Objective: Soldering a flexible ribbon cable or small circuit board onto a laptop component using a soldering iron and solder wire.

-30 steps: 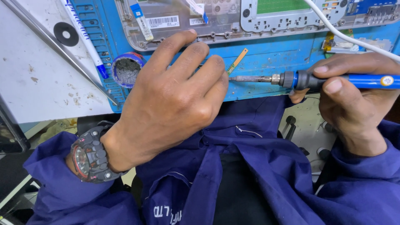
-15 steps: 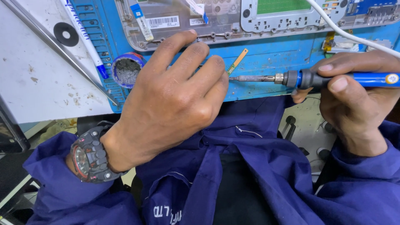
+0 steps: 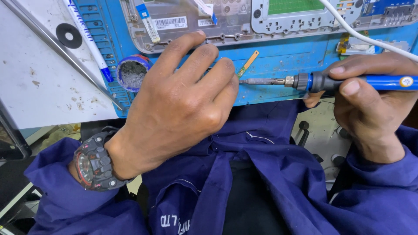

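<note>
My right hand has the soldering iron in a pen-style grip, thumb and fingers wrapped round the blue handle just behind the black collar, so the tip lies nearly flat and points left along the near edge of the blue mat. Holding it that far forward gives fine control of the tip. The white cord trails up and away over the hand, clear of the work. My left hand is palm-down on the mat edge, fingers curled forward and bunched; fingertips seem to pin something small right where the tip ends, but the knuckles hide it, so I can't tell whether that grip is closed on a part or only pressing down. The small gold flex strip pokes out diagonally just past my fingers, right beside the tip, probably what's being steadied. The tin of tip-cleaning wool sits just left of that hand, near enough for a quick wipe. The opened grey device shell lies at the far side of the mat, innards up. A pen and a metal rod are parked on the white counter to the left, out of the way. Watch on the left wrist.
</note>
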